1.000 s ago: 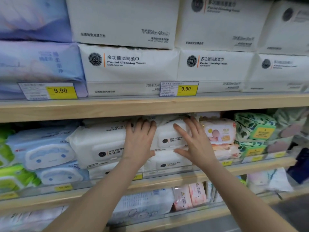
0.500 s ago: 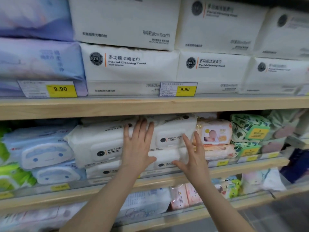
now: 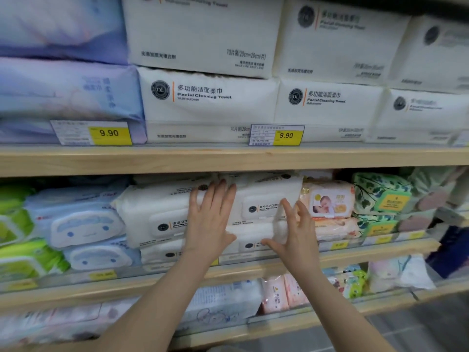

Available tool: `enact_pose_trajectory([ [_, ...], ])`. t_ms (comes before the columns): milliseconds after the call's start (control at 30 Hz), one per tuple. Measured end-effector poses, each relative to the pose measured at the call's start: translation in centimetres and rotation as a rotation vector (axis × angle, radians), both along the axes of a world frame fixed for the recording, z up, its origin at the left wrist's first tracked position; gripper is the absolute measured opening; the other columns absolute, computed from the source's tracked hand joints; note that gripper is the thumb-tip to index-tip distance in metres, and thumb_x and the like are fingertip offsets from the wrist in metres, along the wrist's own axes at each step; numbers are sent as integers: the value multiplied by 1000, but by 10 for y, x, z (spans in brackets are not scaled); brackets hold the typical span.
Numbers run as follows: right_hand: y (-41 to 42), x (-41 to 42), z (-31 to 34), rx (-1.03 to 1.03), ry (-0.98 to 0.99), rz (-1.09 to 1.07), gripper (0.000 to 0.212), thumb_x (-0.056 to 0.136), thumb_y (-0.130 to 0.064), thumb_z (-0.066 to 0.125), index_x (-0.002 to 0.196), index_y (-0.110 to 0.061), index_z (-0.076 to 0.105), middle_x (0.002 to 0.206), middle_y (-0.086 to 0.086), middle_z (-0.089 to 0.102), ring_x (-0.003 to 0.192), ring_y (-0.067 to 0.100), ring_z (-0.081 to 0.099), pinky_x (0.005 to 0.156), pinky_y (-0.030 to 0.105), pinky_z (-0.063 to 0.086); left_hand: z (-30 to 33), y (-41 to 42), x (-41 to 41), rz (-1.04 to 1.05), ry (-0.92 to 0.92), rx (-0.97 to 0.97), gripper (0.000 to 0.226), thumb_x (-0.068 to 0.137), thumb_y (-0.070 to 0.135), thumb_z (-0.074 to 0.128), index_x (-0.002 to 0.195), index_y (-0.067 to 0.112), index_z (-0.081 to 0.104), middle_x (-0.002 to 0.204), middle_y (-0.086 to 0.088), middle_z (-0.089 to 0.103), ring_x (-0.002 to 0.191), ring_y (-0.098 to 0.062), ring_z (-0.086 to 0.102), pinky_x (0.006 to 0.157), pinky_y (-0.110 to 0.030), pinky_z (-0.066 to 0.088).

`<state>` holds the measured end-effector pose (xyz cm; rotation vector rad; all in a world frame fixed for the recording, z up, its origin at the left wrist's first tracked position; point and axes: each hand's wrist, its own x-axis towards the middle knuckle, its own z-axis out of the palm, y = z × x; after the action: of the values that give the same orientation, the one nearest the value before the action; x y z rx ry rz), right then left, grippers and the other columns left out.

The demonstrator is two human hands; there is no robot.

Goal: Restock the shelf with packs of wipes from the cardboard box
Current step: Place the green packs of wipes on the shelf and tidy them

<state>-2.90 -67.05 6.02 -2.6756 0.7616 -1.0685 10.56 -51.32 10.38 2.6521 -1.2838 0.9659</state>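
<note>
Head view. The left hand (image 3: 212,219) lies flat, fingers straight and together, against the seam between the two white stacks of wipes on the middle shelf (image 3: 253,271). It presses on the upper left white pack (image 3: 154,212) and the edge of the upper right white pack (image 3: 266,199); it grips nothing.

Change: a second ago the right hand (image 3: 295,235) lay high on the upper right white pack, palm on its lid. It has since slid down and toward the shelf's front edge. Now its fingers are spread and slightly bent, thumb low against the lower right white pack (image 3: 253,240), fingertips near the right end of the upper one. Whether they touch the film or hover just off it, I cannot tell. It holds nothing.

The upper right pack sits squarer to the front edge than before, its right end just beside the baby-print pack (image 3: 330,201).

Judgement: the packs are already in place; the pushing-in is finished and this is the last squaring of the stack. The right hand looks to be coming away. The cardboard box is not in view, so the next pack calls for a turn away from the shelf.

Risk: the film is slick, so the top pack may slide forward.
</note>
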Motion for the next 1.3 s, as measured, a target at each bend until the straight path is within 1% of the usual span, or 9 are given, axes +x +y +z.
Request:
enact_pose_trajectory([
  [100, 24, 9, 16, -140, -12, 65, 102, 58, -45, 85, 141, -23, 30, 141, 21, 39, 124, 38, 43, 97, 49, 42, -2, 42, 3, 37, 36, -47, 120, 45, 54, 83, 143, 16, 24, 145, -12, 25, 132, -30, 27, 108, -57, 13],
  [267, 75, 51, 40, -323, 79, 306, 100, 59, -48, 83, 142, -24, 31, 144, 12, 38, 131, 29, 33, 109, 51, 30, -11, 104, 24, 97, 71, -86, 126, 42, 40, 90, 145, 21, 21, 148, -17, 21, 137, -36, 21, 110, -57, 5],
  [333, 98, 72, 50, -382, 118, 389, 101, 58, -47, 82, 142, -24, 31, 144, 10, 39, 133, 27, 29, 111, 49, 23, -10, 112, 35, 97, 96, -135, 121, 44, 34, 90, 143, 18, 24, 143, -20, 26, 135, -38, 23, 110, -56, 15],
  [433, 123, 100, 58, -422, 148, 437, 100, 58, -47, 80, 143, -26, 30, 138, 9, 43, 130, 28, 33, 112, 48, 20, -9, 116, 50, -50, 131, -212, 105, 50, 28, 90, 136, 11, 31, 134, -21, 40, 130, -35, 30, 104, -48, 36],
  [533, 132, 113, 53, -392, 121, 406, 94, 56, -51, 78, 138, -25, 40, 130, 9, 49, 124, 27, 38, 112, 47, 18, -7, 133, 63, -134, 140, -211, 103, 57, 45, 83, 138, 9, 31, 140, -16, 40, 132, -28, 30, 108, -41, 31],
  [667, 137, 117, 48, -460, 125, 338, 97, 52, -49, 80, 137, -26, 40, 130, 9, 49, 124, 28, 38, 110, 51, 18, 1, 188, 92, 54, 84, -165, 113, 53, 73, 65, 142, 12, 31, 142, -13, 38, 129, -30, 33, 102, -46, 25],
  [800, 163, 135, 51, -571, 223, 345, 106, 53, -53, 80, 143, -36, 27, 138, 9, 44, 126, 35, 41, 101, 61, 26, -3, 207, 113, 144, 91, -110, 106, 49, 58, 82, 136, 14, 40, 132, -16, 46, 125, -33, 39, 102, -58, 21],
  [933, 175, 143, 49, -555, 210, 243, 100, 54, -56, 80, 140, -43, 30, 132, 6, 48, 114, 33, 48, 91, 58, 33, -11, 196, 117, 175, 79, -181, 92, 51, 50, 84, 127, 16, 47, 127, -14, 50, 121, -33, 43, 102, -58, 20],
  [1300, 189, 162, 55, -448, 216, 25, 103, 46, -54, 83, 136, -39, 35, 117, 11, 54, 101, 31, 50, 93, 65, 33, -12, 196, 117, 202, 34, -193, 87, 53, 51, 82, 125, 16, 47, 125, -15, 50, 118, -37, 45, 100, -60, 21],
])
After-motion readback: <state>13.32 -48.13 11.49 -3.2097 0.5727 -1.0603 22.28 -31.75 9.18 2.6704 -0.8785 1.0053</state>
